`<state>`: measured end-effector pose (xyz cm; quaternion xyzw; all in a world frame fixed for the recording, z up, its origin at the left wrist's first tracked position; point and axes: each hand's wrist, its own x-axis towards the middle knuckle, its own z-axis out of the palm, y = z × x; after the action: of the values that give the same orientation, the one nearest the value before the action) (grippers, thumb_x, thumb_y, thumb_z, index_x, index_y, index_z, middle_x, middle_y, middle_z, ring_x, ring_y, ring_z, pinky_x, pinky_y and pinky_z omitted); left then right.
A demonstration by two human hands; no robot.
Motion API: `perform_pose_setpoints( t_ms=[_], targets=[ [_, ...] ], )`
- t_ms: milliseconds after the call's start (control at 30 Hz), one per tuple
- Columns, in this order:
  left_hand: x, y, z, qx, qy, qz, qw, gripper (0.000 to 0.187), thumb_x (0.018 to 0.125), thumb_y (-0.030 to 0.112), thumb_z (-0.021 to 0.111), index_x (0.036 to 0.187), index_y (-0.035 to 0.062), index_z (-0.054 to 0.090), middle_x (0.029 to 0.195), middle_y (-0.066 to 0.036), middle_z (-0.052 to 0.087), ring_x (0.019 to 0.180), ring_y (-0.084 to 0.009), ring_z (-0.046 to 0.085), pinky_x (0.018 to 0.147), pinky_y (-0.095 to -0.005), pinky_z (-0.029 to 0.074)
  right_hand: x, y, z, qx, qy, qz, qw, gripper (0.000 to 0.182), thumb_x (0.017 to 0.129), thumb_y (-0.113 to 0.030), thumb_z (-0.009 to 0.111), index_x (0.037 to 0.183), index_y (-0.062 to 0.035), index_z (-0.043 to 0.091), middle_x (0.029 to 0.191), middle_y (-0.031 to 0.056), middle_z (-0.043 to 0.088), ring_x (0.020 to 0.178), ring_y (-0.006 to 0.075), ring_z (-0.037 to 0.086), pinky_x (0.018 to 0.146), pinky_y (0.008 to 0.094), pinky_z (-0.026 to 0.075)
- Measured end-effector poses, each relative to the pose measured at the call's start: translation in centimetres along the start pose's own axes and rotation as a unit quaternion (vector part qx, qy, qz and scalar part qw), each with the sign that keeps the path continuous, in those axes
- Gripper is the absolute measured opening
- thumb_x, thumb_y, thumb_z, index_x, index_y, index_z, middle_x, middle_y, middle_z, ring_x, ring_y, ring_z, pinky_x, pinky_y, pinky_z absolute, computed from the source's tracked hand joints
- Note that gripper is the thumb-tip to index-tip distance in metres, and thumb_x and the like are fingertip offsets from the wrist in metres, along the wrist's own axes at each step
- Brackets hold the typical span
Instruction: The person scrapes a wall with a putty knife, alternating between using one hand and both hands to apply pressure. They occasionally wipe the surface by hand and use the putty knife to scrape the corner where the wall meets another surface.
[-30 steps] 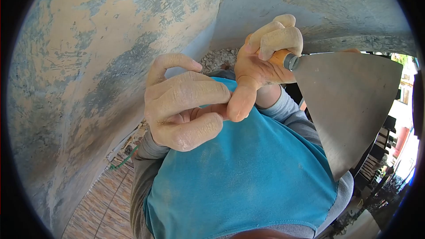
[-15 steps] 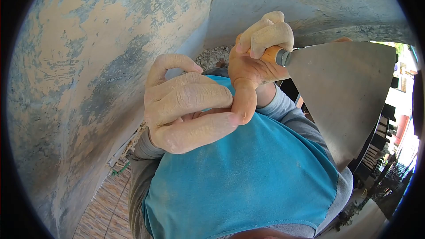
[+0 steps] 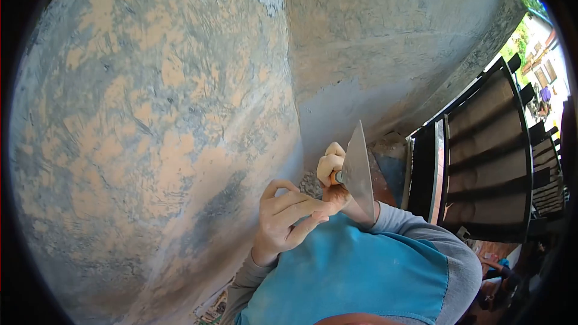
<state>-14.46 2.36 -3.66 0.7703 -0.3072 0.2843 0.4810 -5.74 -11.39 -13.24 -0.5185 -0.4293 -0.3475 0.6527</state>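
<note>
My right hand [image 3: 330, 165] is closed around the wooden handle of a wide putty knife [image 3: 359, 171]. Its metal blade points away to the right and is seen nearly edge-on. To its left, my left hand [image 3: 283, 216] pinches the thumb of my right hand between its fingertips and thumb. Pale dust or plaster coats the fingers of both hands. Both are held in front of my blue shirt [image 3: 355, 259], close to the corner of two walls.
A patchy plastered wall [image 3: 120, 144] rises on the left, meeting a second wall [image 3: 385, 30] ahead. On the right stands a dark slatted gate [image 3: 487, 150], with a bright outdoor area beyond. Rubble [image 3: 310, 185] lies at the corner's foot.
My view has tilted up, showing more wall and the gate. Both hands now appear lower and farther off. The putty knife's blade has turned from broadside to nearly edge-on.
</note>
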Motion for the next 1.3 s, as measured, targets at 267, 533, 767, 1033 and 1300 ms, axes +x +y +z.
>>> perform_pose_setpoints(
  t_ms=[267,533,767,1033,1300],
  targets=[
    [-3.7,-2.3,2.1,-0.12,0.113,-0.053,0.985,0.029,0.083,0.015,0.083,0.098,0.0071,0.06,0.078,-0.003,0.064,0.069,-0.0149,0.05,0.078,-0.0352,0.046,2.1,-3.0,-0.5,0.032,-0.029,0.19,0.981,0.131,0.061,-0.047,0.096,0.155,0.008,0.023,0.061,-0.0042,0.042,0.052,0.0042,0.038,0.047,0.0225,0.024],
    [-1.0,-2.2,1.3,-0.005,0.013,-0.047,0.999,0.023,0.08,0.01,0.081,0.1,0.0043,0.071,0.077,-0.006,0.067,0.073,-0.0211,0.057,0.071,-0.0324,0.046,3.9,-1.8,-2.6,0.152,-0.13,0.315,0.928,0.113,0.071,-0.026,0.092,0.158,-0.0028,0.025,0.091,-0.0031,0.053,0.061,0.0043,0.029,0.052,0.0219,0.025],
    [0.7,-2.2,4.4,-0.09,0.004,-0.159,0.983,0.02,0.083,0.0,0.075,0.102,0.004,0.074,0.08,-0.005,0.07,0.074,-0.0192,0.058,0.071,-0.0335,0.047,8.3,0.9,-6.1,0.241,-0.247,0.382,0.857,0.113,0.069,-0.024,0.091,0.16,-0.0087,0.025,0.072,-0.0063,0.033,0.061,0.0062,0.03,0.056,0.022,0.024],
    [3.7,-4.1,11.2,-0.211,0.032,-0.224,0.951,0.017,0.084,0.001,0.077,0.1,0.0049,0.076,0.079,-0.002,0.066,0.077,-0.0145,0.058,0.074,-0.0277,0.044,9.1,5.7,-12.5,0.315,-0.323,0.447,0.772,0.105,0.072,-0.013,0.089,0.158,-0.0092,0.03,0.069,-0.0085,0.027,0.064,0.0057,0.03,0.059,0.0214,0.023],
    [5.7,-3.4,14.2,-0.032,0.022,-0.185,0.982,0.024,0.087,0.012,0.076,0.111,0.007,0.077,0.07,-0.006,0.068,0.073,-0.0199,0.061,0.088,-0.0372,0.046,10.9,7.7,-13.8,0.337,-0.415,0.47,0.703,0.113,0.06,-0.006,0.096,0.155,-0.0038,0.036,0.07,-0.009,0.035,0.064,0.0024,0.034,0.062,0.0169,0.027]
  ],
)
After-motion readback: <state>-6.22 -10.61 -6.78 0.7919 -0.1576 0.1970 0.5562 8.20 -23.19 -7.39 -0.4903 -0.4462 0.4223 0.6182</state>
